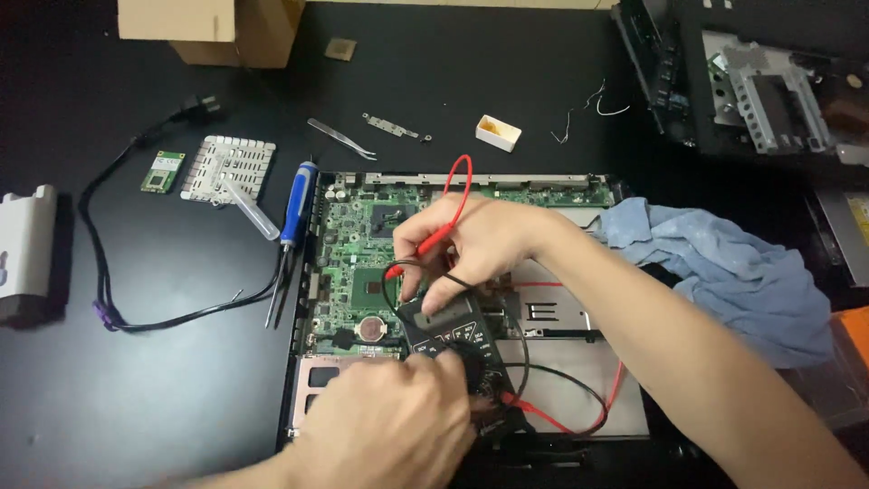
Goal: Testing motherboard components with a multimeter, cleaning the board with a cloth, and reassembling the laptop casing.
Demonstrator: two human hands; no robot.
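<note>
nearest, the black multimeter (450, 333) is steadied on the opened laptop's green board (358, 263) by the left hand (389, 426), fingers closed on its lower part. a red probe (425, 243) is pinched in the right hand (475, 240), so the screen is kept readable.

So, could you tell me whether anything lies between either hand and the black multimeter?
Nothing visible does: the left hand rests on the multimeter at its lower part, and the right hand touches its top while pinching the red probe.

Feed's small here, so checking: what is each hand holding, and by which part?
Right hand pinches the red probe by its handle; left hand grips the multimeter at its lower body.
</note>
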